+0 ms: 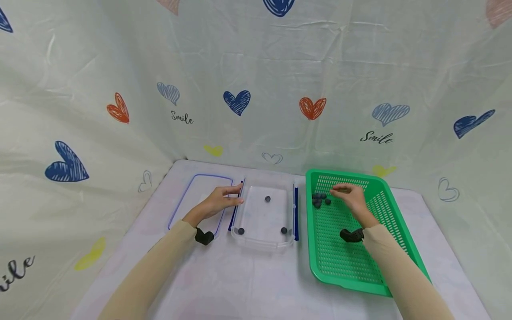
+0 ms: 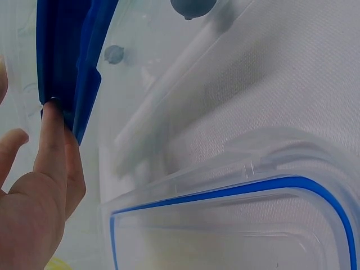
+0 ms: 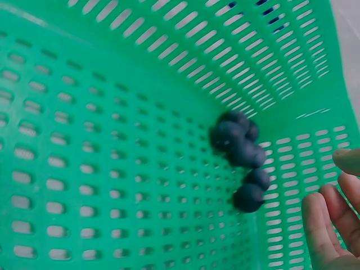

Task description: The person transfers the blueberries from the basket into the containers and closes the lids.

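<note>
A clear plastic container (image 1: 264,213) with dark blue side latches stands mid-table and holds three blueberries, one of them a far blueberry (image 1: 268,199). My left hand (image 1: 218,201) is at its left rim, fingers extended; in the left wrist view a fingertip touches the end of the hanging blue latch (image 2: 70,56). Inside the green basket (image 1: 344,262), several blueberries (image 3: 242,146) cluster by the far left corner. Just right of that cluster and above the basket floor, my right hand (image 1: 352,200) has its fingers loosely bent, with nothing visible between them.
Left of the container lies a clear lid (image 1: 196,195) with a blue seal, partly behind my left hand. The basket's raised walls stand close to the container's right latch (image 1: 296,213). A curtain (image 1: 272,66) printed with hearts hangs behind the white-covered table (image 1: 240,284).
</note>
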